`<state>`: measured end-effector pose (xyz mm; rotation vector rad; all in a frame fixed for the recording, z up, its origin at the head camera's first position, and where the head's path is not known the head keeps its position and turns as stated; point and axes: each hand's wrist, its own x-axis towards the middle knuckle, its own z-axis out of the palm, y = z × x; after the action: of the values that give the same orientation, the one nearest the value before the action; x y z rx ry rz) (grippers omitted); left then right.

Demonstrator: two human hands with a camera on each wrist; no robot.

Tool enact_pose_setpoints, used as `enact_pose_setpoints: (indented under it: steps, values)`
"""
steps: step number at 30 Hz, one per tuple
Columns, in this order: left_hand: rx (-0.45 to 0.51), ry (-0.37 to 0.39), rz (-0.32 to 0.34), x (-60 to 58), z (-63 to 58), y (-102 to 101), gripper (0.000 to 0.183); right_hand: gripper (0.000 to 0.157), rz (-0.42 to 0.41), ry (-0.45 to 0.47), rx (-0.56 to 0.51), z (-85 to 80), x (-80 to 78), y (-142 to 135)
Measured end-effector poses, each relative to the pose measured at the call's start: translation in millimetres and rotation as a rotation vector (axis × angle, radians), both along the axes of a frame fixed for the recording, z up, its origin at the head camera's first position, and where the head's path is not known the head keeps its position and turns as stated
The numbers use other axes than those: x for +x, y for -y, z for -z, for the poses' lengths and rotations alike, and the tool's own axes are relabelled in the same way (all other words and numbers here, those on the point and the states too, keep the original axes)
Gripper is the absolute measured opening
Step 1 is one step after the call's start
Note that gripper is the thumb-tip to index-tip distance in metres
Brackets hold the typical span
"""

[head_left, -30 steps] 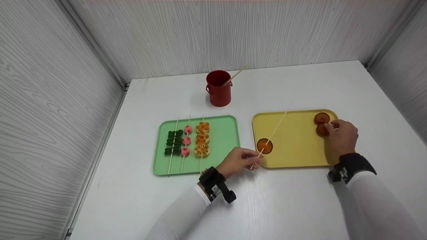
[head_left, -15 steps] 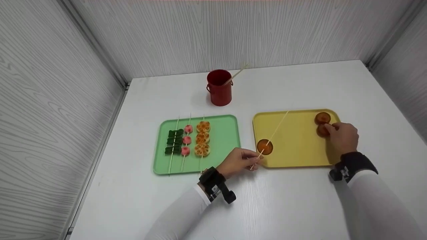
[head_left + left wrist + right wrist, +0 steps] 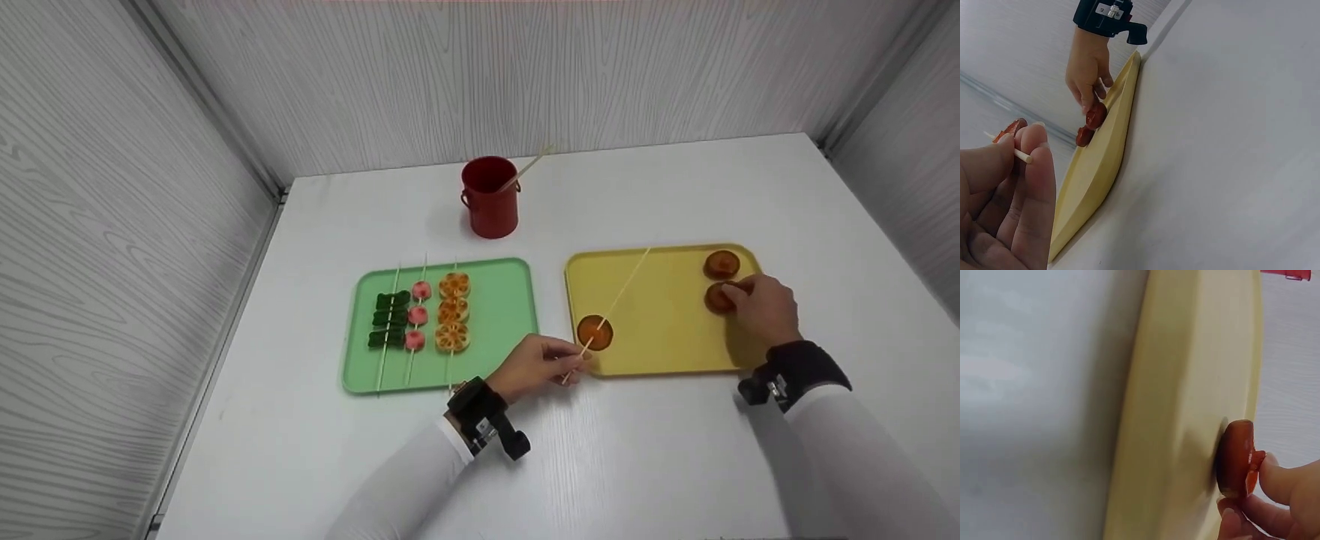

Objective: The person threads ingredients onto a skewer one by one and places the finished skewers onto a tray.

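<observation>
My left hand [image 3: 541, 367] pinches a thin wooden skewer [image 3: 625, 288] near its lower end, by the near left corner of the yellow tray [image 3: 652, 363]. A brown, round mushroom [image 3: 595, 332] is threaded on that skewer. At the tray's right side my right hand [image 3: 765, 307] pinches a second mushroom [image 3: 719, 298] between thumb and fingers. The right wrist view shows this mushroom [image 3: 1235, 458] on edge, glossy cap toward the tray and stem by the thumb. A third mushroom [image 3: 722, 264] lies just beyond it, in the far right corner.
Left of the yellow tray, a green tray [image 3: 499, 300] bears three loaded skewers: dark green pieces [image 3: 389, 319], pink pieces [image 3: 418, 315] and lotus root slices [image 3: 453, 311]. Behind them stands a red bucket [image 3: 491, 202] with skewers [image 3: 529, 166] leaning out. Walls enclose the table.
My right hand has shifted slightly left and nearer with its mushroom, so a small gap now shows between it and the farther mushroom. The left hand and skewer have stayed put.
</observation>
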<state>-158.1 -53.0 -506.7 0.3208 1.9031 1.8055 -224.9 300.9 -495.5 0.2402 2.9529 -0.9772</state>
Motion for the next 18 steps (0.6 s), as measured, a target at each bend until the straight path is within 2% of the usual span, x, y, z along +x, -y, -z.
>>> enact_pose_setpoints:
  steps: [8, 12, 18]
  values:
    - [0.003, -0.035, 0.027, 0.8, 1.1, 0, 0.022, 0.037, 0.017, -0.009, -0.02, -7.8, 9.7, 11]
    - [0.014, -0.039, 0.029, 2.3, 0.7, 0, 0.022, 0.04, -0.024, -0.05, -0.003, -10.2, 12.6, 17]
    - [0.0, -0.01, 0.01, 4.5, 1.4, 0, 0.021, 0.03, -0.066, -0.125, 0.044, -11.4, 15.0, 21]
